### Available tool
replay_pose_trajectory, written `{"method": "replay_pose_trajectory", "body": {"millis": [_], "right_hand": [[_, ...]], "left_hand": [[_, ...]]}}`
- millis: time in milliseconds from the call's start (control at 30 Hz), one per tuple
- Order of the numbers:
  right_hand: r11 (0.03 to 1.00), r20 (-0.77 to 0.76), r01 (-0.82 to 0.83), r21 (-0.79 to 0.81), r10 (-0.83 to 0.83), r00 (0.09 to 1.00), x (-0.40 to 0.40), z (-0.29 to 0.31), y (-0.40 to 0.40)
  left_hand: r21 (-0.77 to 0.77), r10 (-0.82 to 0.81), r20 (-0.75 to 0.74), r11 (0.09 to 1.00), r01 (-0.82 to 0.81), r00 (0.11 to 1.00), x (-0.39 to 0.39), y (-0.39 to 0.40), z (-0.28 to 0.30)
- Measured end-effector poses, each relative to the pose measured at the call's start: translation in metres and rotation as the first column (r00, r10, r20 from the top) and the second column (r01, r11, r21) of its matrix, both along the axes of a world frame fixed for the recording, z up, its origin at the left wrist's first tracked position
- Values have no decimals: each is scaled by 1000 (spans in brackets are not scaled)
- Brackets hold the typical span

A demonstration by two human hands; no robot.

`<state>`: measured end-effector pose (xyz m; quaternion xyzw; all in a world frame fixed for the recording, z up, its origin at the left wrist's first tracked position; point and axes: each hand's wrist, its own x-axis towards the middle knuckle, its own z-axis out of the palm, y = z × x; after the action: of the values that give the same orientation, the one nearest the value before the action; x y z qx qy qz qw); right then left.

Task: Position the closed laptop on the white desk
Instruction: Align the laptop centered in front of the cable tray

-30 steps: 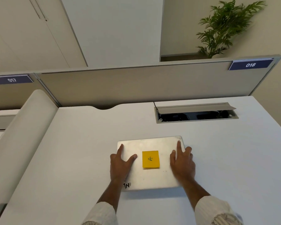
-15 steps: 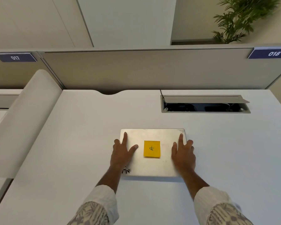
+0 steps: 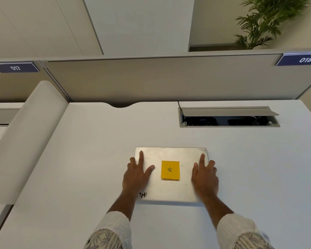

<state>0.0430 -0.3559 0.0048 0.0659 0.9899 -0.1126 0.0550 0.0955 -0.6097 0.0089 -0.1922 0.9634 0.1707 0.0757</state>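
The closed laptop (image 3: 171,174) is seen lying flat on the white desk (image 3: 79,168), about midway between the left and right edges and somewhat nearer to the front edge than to the back edge. Its long axis runs from left to right, nearly parallel to the front edge of the desk. A yellow sticky note (image 3: 170,170) is stuck on the middle of the lid.

The left hand (image 3: 136,177) is laid flat on the left part of the lid, with the fingers spread and nothing grasped. The right hand (image 3: 205,178) is laid flat on the right part in the same way, its outer fingers reaching over the right side of the laptop. Both hands are therefore released, only pressing from above, and each is equally near to its own end.

The laptop is judged to be almost in place. Any last correction would be a small slide or turn made by both hands together. The open cable hatch (image 3: 228,116) near the back edge is well apart from the laptop.
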Motion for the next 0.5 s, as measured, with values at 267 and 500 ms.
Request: {"method": "replay_pose_trajectory", "body": {"millis": [267,500], "right_hand": [[999,3,-32,40,31,999,-1,-2,-1],[998,2,-35,55,35,999,0,-3,-1]], "left_hand": [[-13,-19,-10,1000,18,1000,-1,-5,-6],[-36,-34,-7,999,34,999,-1,-5,-7]]}}
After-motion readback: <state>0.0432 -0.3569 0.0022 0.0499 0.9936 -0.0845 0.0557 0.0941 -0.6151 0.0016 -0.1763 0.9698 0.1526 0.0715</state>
